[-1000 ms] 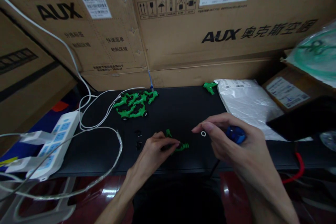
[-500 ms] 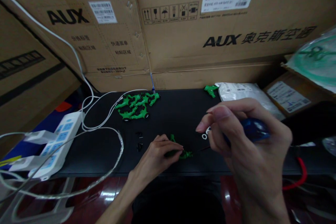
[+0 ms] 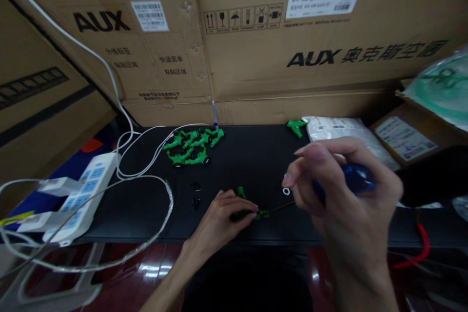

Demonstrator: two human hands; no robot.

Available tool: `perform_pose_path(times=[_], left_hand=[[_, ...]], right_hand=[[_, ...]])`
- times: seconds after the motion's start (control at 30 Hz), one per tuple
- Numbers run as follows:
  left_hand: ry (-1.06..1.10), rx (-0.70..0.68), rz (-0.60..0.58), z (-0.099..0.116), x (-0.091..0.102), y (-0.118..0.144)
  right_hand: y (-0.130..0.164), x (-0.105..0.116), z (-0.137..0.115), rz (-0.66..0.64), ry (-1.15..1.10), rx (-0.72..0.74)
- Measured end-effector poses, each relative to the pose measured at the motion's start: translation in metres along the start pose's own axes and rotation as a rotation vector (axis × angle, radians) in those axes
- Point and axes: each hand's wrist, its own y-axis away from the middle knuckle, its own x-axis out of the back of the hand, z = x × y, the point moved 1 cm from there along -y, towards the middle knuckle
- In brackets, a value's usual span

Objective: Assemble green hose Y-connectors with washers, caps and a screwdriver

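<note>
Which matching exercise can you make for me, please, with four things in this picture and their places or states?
1. screwdriver
2. power strip
3. white ring
4. left hand

A. has plugs in it
B. holds a green part
C. is in the right hand
D. lies on the black table

Pairs: 1-C, 2-A, 3-D, 4-B.

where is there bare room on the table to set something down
The tabletop looks bare between the green cluster and the lone green fitting. Crowded toward the near edge: left hand on a green piece, right hand holding a blue-handled tool.
</note>
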Motion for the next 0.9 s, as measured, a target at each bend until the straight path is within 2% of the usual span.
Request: perform_pose_path(times=[0.13,0.37,0.9], left_hand=[[0.057,0.035,0.01,-0.002,-0.001,0.0],[0.113,0.02,0.012,-0.006,-0.003,-0.001],[0.124,0.0,0.001,-0.008,-0.003,-0.001]], right_hand=[[-0.002,-0.003,-0.012,0.036,-0.04,0.043],[-0.002,-0.011,-0.011,0.062,-0.023,0.031],[-0.002,-0.01,-0.002,-0.021,-0.029,0.029]])
